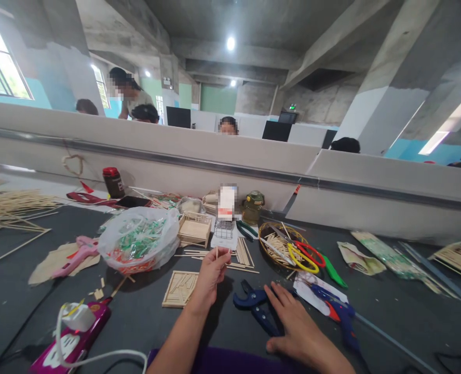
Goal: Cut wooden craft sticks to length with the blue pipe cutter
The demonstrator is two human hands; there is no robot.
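My left hand is raised near the middle of the table, its fingers pinched on a thin wooden stick. On the right, my right hand has its fingers spread over the handles of a dark blue cutter, touching or just above it; which one I cannot tell. Beside my left wrist lies a small square panel of sticks. Loose sticks lie beyond my left hand. Behind them stands a small wooden stick frame.
A plastic bag of green and red pieces sits left. Right are a basket with sticks and scissors, and a blue glue gun. A pink glue gun and power strip lie left. People are beyond the partition.
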